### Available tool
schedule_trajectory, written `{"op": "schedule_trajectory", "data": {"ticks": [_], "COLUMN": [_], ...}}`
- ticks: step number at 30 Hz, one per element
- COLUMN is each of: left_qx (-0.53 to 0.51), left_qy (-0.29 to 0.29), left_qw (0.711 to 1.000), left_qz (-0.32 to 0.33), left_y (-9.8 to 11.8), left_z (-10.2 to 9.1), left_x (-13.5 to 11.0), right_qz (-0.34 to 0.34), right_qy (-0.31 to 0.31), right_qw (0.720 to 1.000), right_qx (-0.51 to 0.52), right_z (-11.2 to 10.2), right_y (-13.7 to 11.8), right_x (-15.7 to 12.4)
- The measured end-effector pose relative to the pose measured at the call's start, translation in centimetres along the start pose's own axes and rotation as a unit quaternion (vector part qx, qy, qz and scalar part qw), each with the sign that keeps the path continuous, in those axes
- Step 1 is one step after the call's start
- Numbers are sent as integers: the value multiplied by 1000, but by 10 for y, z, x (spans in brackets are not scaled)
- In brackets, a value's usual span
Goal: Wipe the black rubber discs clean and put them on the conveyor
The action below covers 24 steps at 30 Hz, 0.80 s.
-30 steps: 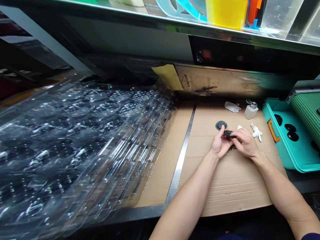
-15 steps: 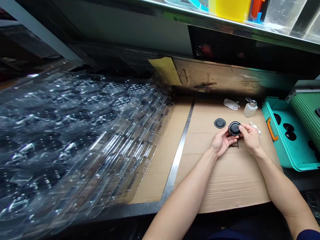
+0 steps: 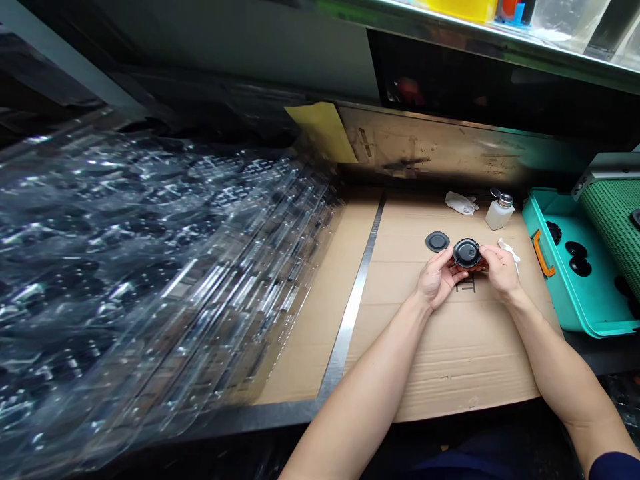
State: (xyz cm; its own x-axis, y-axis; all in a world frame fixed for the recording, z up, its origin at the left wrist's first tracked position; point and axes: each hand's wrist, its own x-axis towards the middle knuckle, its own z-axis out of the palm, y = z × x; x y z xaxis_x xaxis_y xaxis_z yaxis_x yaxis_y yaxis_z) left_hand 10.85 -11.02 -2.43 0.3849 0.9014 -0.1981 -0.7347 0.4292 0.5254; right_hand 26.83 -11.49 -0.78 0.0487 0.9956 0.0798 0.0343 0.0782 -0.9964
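Note:
Between my two hands is a round black plastic cap (image 3: 467,253), its disc face turned up toward me. My left hand (image 3: 436,279) grips its left and lower edge, thumb on the rim and fingers underneath. On the opposite side, my right hand (image 3: 500,270) pinches the right edge with thumb and fingers. The cap is held a little above the cardboard sheet (image 3: 440,360). A second round black disc (image 3: 437,241) lies flat on the cardboard, just beyond my left fingertips.
Clear plastic trays (image 3: 200,280) are stacked at the left. A teal bin (image 3: 565,280) with several black round parts stands right, beside a green conveyor belt (image 3: 615,213). Behind are a pump bottle (image 3: 499,212) and a crumpled white cloth (image 3: 461,203); a shelf (image 3: 450,40) overhangs.
My right thumb has slid off the cap's face to its right edge, so more of the face shows. Both hands still hold the cap. The view has shifted slightly.

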Motion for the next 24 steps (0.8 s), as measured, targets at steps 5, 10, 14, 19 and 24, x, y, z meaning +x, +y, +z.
{"op": "schedule_trajectory", "data": {"ticks": [5,10,14,19,24], "left_qx": [6,11,12,10,18], "left_qy": [7,11,12,10,15], "left_qw": [1000,1000,1000,1000,1000], "left_qz": [-11,-13,-15,-17,-11], "left_y": [0,1,1,1,0], "left_z": [0,1,1,0,1], "left_x": [0,0,0,-1,0], "right_qz": [2,3,4,6,2], "right_qy": [-1,-4,-6,-3,-13], "right_qw": [1000,1000,1000,1000,1000], "right_qx": [8,17,27,29,17], "right_z": [2,3,4,4,3], "right_y": [-4,-6,-7,-8,-8], "right_x": [0,-2,-3,-4,-2]}}
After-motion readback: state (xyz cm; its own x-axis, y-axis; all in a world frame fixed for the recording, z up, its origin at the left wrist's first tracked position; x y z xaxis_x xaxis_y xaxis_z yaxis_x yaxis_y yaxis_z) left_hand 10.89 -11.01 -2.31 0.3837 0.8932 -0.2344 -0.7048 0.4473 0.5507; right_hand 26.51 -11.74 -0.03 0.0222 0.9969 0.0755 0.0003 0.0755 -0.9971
